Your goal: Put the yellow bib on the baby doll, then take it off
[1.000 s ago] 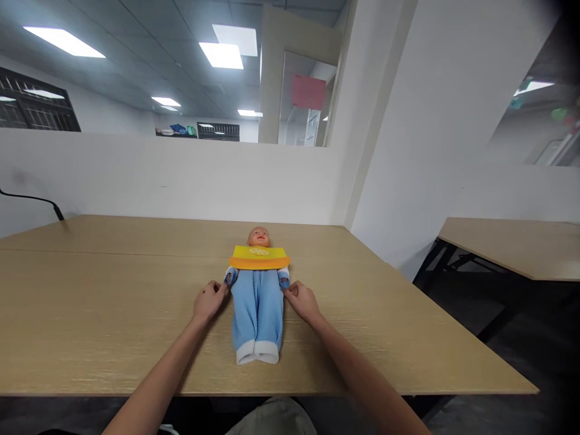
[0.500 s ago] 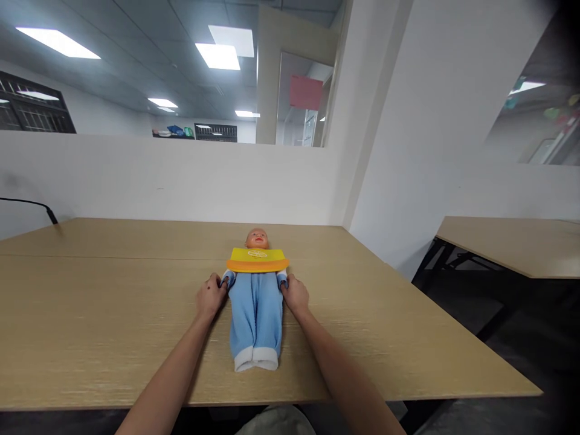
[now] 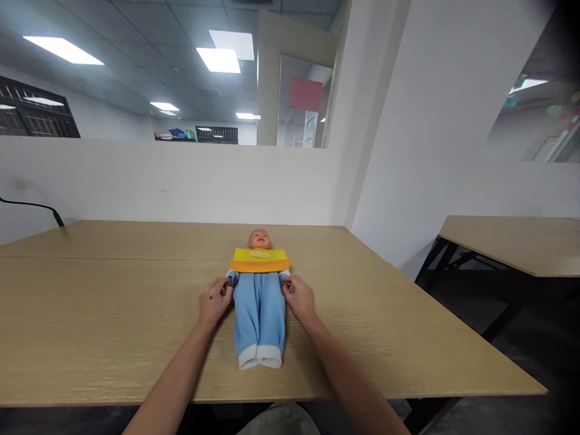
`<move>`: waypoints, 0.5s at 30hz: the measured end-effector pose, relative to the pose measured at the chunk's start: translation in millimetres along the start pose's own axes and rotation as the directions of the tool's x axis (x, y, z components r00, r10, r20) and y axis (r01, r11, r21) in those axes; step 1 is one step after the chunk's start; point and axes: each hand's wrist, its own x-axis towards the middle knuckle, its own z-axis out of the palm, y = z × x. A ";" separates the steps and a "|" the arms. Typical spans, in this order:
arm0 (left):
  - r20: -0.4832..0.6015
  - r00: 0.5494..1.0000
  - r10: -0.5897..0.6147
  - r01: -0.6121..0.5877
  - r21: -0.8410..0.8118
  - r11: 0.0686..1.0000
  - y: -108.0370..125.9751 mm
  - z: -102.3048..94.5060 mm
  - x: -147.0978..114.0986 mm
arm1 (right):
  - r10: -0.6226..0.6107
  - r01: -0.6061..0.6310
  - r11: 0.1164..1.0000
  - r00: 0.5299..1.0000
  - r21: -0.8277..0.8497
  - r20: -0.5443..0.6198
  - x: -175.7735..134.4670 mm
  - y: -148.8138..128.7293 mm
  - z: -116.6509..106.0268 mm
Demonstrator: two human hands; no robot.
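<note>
Clearly, most of the outfit is already found on the doll point(image 3: 259, 240), which is laid on its back on the worktop point(image 3: 136, 314), between the two hands and with its feet end turned to the person. The lower body is covered by blue trousers point(image 3: 260, 308), and no foot is seen beyond the white hem point(image 3: 270, 356), which is lying rather flat. The chest is covered by a yellow bib point(image 3: 260, 254) with an orange band point(image 3: 258, 266) along its lower edge; it is placed just below the chin and spread quite straight.

At the sides, the work appears to be unfinished. A sleeve cuff point(image 3: 232, 276) is met by the left hand point(image 3: 215, 300), whose fingers are curled and narrow. The opposite cuff point(image 3: 284, 277) is met by the right hand point(image 3: 299, 297), with thumb and fingers also brought close together. Whether the cloth is really pinched or only touched cannot be told, because the fingertips are too small and partly hidden. Likewise, it cannot be told how the bib is fastened. As a judgement, only the cuffs are left without a settled look.
</note>
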 end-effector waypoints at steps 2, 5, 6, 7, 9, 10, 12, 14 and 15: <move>0.046 0.999 0.006 -0.007 0.019 1.000 0.9 0.1 -1.1 | -0.019 0.025 0.998 0.995 -0.064 0.096 -1.5 -4.7 -4.2; 0.142 0.988 -0.058 0.046 0.087 0.995 4.8 -0.8 -1.1 | 0.038 0.005 0.980 0.976 -0.198 0.214 -2.4 -10.1 -8.8; 0.177 0.980 -0.085 0.066 0.111 0.992 6.7 -1.7 -0.5 | 0.057 -0.001 0.974 0.969 -0.228 0.240 -2.4 -11.4 -9.9; 0.214 0.971 -0.108 0.080 0.132 0.988 8.9 -2.9 0.3 | 0.068 -0.002 0.970 0.963 -0.244 0.261 -2.4 -12.6 -10.7; 0.285 0.947 -0.146 0.102 0.165 0.981 13.3 -5.6 2.3 | 0.079 -0.004 0.969 0.952 -0.247 0.294 -2.5 -14.4 -11.4; 0.315 0.935 -0.163 0.112 0.174 0.978 15.2 -6.8 3.3 | 0.082 -0.008 0.971 0.950 -0.239 0.302 -2.7 -15.0 -11.4; 0.360 0.914 -0.185 0.128 0.177 0.976 18.0 -8.5 4.8 | 0.093 -0.024 0.975 0.948 -0.222 0.304 -3.2 -15.8 -11.1; 0.377 0.905 -0.196 0.139 0.173 0.975 18.8 -8.8 5.0 | 0.106 -0.043 0.976 0.949 -0.214 0.296 -3.6 -15.9 -10.6; 0.378 0.906 -0.193 0.138 0.167 0.976 18.4 -8.6 4.7 | 0.111 -0.049 0.976 0.951 -0.213 0.290 -3.8 -15.8 -10.4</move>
